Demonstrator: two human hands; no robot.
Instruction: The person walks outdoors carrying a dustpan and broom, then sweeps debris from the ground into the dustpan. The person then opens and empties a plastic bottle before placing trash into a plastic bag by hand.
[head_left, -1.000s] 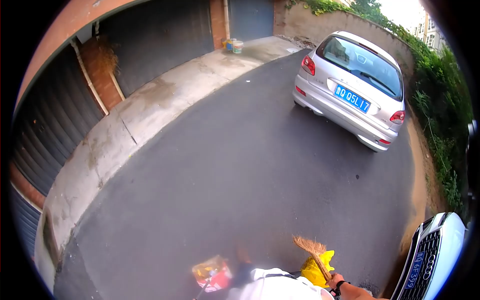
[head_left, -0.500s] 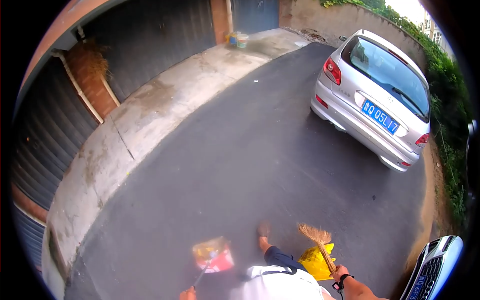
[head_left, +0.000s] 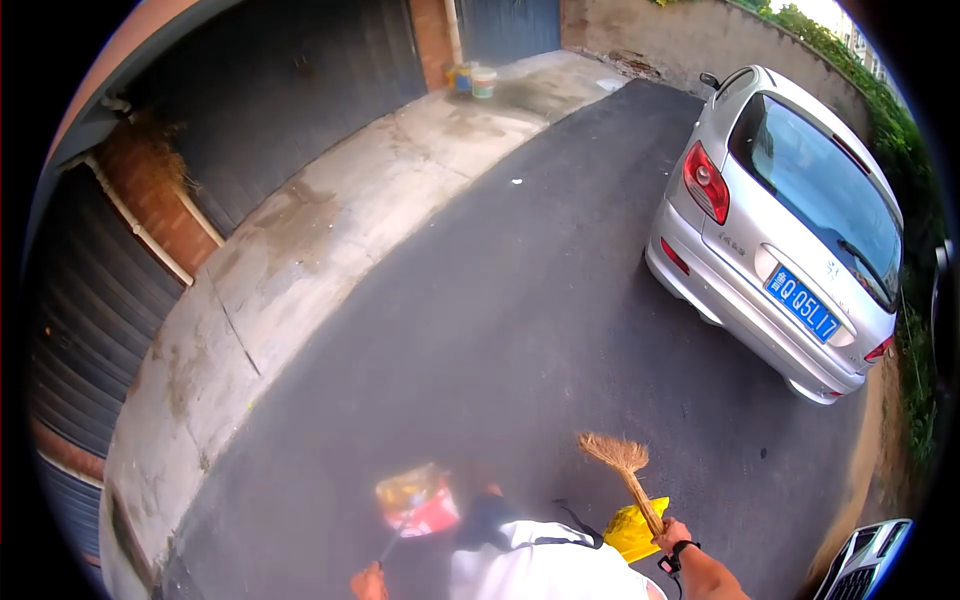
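My left hand (head_left: 369, 582) is closed around the thin handle of a red dustpan (head_left: 432, 517), which hangs out in front, blurred by motion. Yellowish and brownish matter shows in the pan, too smeared to name. At the right, my right hand (head_left: 672, 536) grips the handle of a short straw broom (head_left: 622, 458), its bristles pointing up and away from me. A yellow plastic bag (head_left: 628, 534) hangs just beside that hand, partly behind the broom handle. Whether the same fingers hold the bag is hidden.
A silver car (head_left: 740, 255) is parked ahead on the right, and another car's front (head_left: 860, 562) shows at lower right. Dark asphalt (head_left: 470, 330) runs between them and a concrete strip (head_left: 300, 255) along garage doors (head_left: 300, 90). Buckets (head_left: 483, 83) stand farther off.
The silver car appears nearer and larger as I advance. The dustpan has shifted slightly left and up in view, and the broom head has risen a little. Both hands keep their grips.
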